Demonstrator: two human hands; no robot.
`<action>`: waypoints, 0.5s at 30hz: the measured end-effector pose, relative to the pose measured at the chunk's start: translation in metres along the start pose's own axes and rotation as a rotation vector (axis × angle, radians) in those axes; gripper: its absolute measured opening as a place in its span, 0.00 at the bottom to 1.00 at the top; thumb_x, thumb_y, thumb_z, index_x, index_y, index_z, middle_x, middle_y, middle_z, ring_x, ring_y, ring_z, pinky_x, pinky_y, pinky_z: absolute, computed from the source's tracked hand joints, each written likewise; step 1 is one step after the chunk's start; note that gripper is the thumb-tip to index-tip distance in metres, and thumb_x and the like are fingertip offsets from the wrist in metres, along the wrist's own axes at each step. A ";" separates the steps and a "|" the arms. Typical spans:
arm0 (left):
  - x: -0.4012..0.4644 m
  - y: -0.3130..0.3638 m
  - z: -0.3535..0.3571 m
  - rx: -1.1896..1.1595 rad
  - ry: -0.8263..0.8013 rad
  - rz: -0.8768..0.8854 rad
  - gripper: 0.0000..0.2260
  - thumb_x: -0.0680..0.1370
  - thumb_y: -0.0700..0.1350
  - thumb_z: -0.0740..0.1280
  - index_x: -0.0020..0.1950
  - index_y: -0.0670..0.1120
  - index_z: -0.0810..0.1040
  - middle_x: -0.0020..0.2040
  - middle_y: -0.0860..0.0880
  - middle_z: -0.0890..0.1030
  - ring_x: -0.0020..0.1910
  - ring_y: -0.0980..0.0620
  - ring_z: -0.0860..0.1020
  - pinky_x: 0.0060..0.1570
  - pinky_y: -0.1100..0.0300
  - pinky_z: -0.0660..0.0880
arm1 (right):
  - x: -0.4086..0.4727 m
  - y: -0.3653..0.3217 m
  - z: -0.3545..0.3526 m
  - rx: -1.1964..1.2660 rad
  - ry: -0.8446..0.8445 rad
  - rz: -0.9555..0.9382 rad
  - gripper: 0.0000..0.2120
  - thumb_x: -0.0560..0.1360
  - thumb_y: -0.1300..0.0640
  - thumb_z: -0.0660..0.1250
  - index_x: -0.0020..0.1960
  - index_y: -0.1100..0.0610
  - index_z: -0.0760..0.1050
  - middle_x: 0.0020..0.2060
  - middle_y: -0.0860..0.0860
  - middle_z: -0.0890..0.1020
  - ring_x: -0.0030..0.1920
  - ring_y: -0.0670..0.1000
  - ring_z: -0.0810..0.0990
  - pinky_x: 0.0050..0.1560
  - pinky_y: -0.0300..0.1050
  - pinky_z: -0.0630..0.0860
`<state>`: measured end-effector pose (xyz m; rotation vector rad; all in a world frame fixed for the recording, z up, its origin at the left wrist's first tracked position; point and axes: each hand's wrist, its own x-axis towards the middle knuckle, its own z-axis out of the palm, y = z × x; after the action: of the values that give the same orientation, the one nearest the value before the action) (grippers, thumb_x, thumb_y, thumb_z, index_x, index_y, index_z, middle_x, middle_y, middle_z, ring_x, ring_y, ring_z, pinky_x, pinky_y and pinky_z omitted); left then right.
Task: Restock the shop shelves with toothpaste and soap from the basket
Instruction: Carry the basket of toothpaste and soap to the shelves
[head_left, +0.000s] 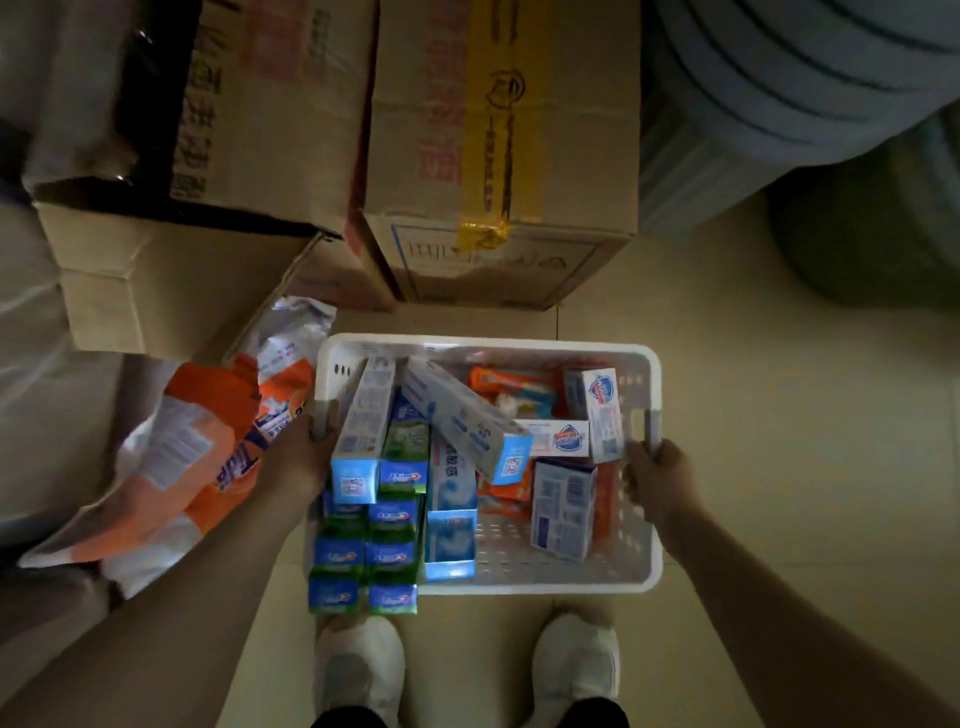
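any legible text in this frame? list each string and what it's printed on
"Crest": red-and-blue logo on the ends of the green-and-blue toothpaste boxes in the white plastic basket.
"Safeguard": shield logo on the white soap box, blurred, only just readable.
Brown cardboard cartons: Chinese print, too blurred to read.
Orange-and-white bag: print unreadable.
QR codes and barcodes on the light blue boxes: too small.

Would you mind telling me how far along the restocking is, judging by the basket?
Done: nothing shows as shelved; no shelf is in view. In hand: the left hand and right hand each grip a side handle of the white basket, which is full of toothpaste boxes and soap boxes. Left: carrying it past the cardboard cartons and shelving everything.
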<state>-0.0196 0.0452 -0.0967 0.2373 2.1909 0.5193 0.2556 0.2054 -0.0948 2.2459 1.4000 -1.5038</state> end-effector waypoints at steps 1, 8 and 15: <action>0.000 0.003 0.001 -0.039 -0.004 -0.038 0.16 0.79 0.51 0.58 0.50 0.40 0.76 0.44 0.42 0.76 0.44 0.47 0.73 0.44 0.57 0.66 | 0.000 -0.002 0.001 0.033 -0.014 0.033 0.10 0.79 0.59 0.57 0.39 0.58 0.70 0.29 0.52 0.73 0.25 0.48 0.70 0.25 0.39 0.69; -0.030 0.020 -0.009 -0.164 -0.016 -0.079 0.15 0.79 0.50 0.59 0.35 0.46 0.73 0.34 0.46 0.76 0.33 0.50 0.72 0.33 0.59 0.66 | -0.020 -0.015 -0.016 0.171 -0.046 0.168 0.12 0.79 0.56 0.59 0.39 0.60 0.71 0.28 0.53 0.69 0.26 0.49 0.65 0.27 0.40 0.63; -0.145 0.078 -0.090 -0.007 -0.118 0.068 0.23 0.64 0.68 0.61 0.33 0.49 0.77 0.33 0.46 0.80 0.35 0.47 0.77 0.42 0.55 0.72 | -0.137 -0.019 -0.099 0.225 -0.051 0.248 0.13 0.78 0.56 0.60 0.36 0.60 0.70 0.26 0.52 0.68 0.24 0.49 0.63 0.26 0.39 0.61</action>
<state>-0.0010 0.0394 0.0903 0.3308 2.0721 0.5376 0.2964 0.1820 0.0690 2.3799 0.9373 -1.6891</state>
